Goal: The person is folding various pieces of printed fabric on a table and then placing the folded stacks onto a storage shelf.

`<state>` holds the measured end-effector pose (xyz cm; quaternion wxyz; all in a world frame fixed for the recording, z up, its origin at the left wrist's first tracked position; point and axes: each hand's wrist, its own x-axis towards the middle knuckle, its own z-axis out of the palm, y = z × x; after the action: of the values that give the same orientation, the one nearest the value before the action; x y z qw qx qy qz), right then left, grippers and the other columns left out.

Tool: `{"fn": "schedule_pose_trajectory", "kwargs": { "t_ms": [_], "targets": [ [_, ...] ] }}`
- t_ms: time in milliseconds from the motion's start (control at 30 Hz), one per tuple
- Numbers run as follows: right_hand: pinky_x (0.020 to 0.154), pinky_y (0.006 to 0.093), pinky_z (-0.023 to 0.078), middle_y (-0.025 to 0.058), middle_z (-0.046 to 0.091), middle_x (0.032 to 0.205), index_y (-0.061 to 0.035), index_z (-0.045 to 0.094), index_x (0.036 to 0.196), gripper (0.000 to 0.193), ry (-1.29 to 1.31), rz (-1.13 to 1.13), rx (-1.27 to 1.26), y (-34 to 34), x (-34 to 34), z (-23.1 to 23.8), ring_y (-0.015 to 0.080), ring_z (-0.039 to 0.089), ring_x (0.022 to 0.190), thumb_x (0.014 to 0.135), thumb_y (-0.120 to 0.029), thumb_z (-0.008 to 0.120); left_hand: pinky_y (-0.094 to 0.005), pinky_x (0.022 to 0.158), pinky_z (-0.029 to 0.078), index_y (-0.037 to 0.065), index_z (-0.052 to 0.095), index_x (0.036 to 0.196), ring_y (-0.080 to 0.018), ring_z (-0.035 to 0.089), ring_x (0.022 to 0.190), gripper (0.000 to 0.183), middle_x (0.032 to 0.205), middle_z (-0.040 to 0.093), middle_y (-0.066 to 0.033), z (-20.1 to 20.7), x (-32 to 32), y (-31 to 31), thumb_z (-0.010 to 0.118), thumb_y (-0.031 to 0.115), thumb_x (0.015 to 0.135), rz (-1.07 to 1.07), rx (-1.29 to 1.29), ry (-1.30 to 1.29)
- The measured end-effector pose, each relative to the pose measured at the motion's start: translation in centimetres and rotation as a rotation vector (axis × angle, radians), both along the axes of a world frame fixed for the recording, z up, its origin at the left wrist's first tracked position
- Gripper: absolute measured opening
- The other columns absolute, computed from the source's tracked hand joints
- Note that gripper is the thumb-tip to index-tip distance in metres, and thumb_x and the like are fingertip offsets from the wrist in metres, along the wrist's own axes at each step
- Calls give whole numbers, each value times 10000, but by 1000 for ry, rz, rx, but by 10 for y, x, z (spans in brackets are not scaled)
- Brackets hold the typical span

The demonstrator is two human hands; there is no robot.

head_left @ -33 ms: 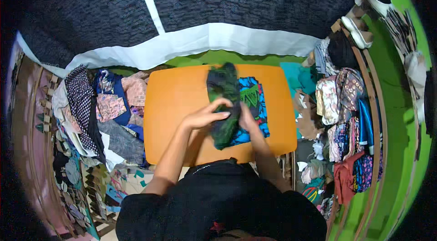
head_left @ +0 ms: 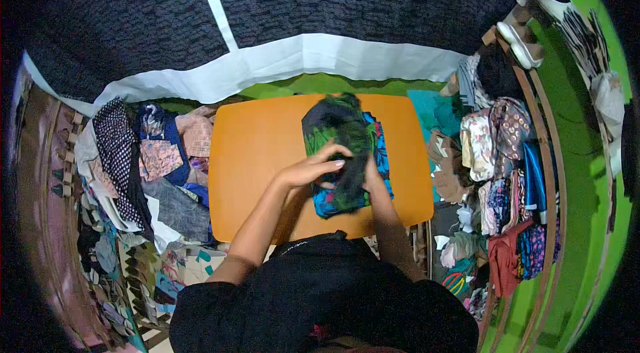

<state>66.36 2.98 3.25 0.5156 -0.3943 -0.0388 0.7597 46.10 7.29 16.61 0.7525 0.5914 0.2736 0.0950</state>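
A dark garment point(head_left: 337, 120) with green patterning, blurred in parts, lies bunched over a blue patterned garment point(head_left: 383, 165) on the orange table point(head_left: 253, 146). My left hand point(head_left: 310, 170) is at the dark garment's left side, thumb and fingers curved apart against the cloth. At its right edge is my right hand point(head_left: 373, 180), closed on the cloth with its fingers mostly hidden behind it. Below and to the right, the blue garment's edges show from underneath.
Heaped clothes point(head_left: 167, 166) lie left of the table. To the right, folded clothes point(head_left: 493, 153) sit along a wooden rack point(head_left: 550, 173), with white shoes point(head_left: 520, 46) farther up. A white cloth strip point(head_left: 307, 56) runs behind the table.
The dark garment has spread out wider and shifted right, covering more of the blue garment. My right hand has moved slightly right; the left has moved slightly too.
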Motion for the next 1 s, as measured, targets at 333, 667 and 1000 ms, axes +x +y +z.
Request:
{"fn": "schedule_pose_trajectory", "kwargs": {
  "t_ms": [333, 667, 1000],
  "targets": [
    [877, 304, 374, 94, 532, 1102, -2, 442, 1151, 466, -1069, 221, 2, -21, 112, -25, 218, 492, 1028, 749, -182, 593, -664, 919, -35, 338, 197, 1347, -372, -62, 1298, 762, 1433, -37, -112, -151, 72, -65, 418, 679, 702, -102, 1075, 710],
    [892, 451, 352, 197, 408, 1213, -27, 415, 1145, 513, -1868, 334, -121, -10, 80, -9, 342, 427, 1082, 676, -89, 615, -668, 912, 54, 269, 374, 1278, -358, 35, 1300, 627, 1426, 102, -98, -158, 51, -62, 471, 570, 737, 122, 1028, 559],
    [984, 568, 136, 97, 166, 1405, -179, 333, 1299, 628, -2228, 427, 686, 11, 34, 17, 348, 156, 1277, 737, -290, 590, -638, 943, 92, 277, 355, 1289, -324, 94, 1302, 479, 1418, 152, -70, -154, 47, 10, 439, 371, 827, 326, 1303, 572]
  ]
}}
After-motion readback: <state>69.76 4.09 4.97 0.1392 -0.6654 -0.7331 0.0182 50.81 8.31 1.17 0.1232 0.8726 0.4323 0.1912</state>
